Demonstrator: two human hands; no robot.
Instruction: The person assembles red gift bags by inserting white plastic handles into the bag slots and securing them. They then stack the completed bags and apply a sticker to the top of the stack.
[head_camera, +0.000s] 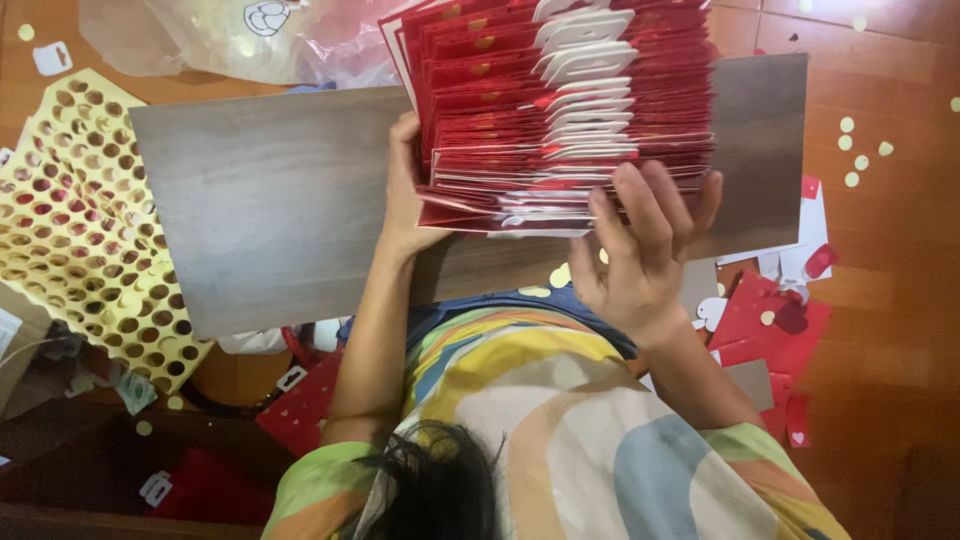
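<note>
Stack of red paper cards (560, 110) with white cut-out shapes and small gold spots. Grey-brown wood-grain board (270, 200). Pale yellow punched sheet (80, 210), rows of round holes. Orange-brown tiled floor (880, 300), dotted with pale yellow paper circles (853, 150). Red paper offcuts (770, 325), white scraps among them.

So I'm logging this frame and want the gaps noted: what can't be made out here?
Head view only:
- Stack of red and white paper cards: top cut off by the frame edge.
- Left hand: fingers hidden behind the stack.
- Right hand: palm faces away.
- Grey wooden board: middle covered by the stack.
</note>
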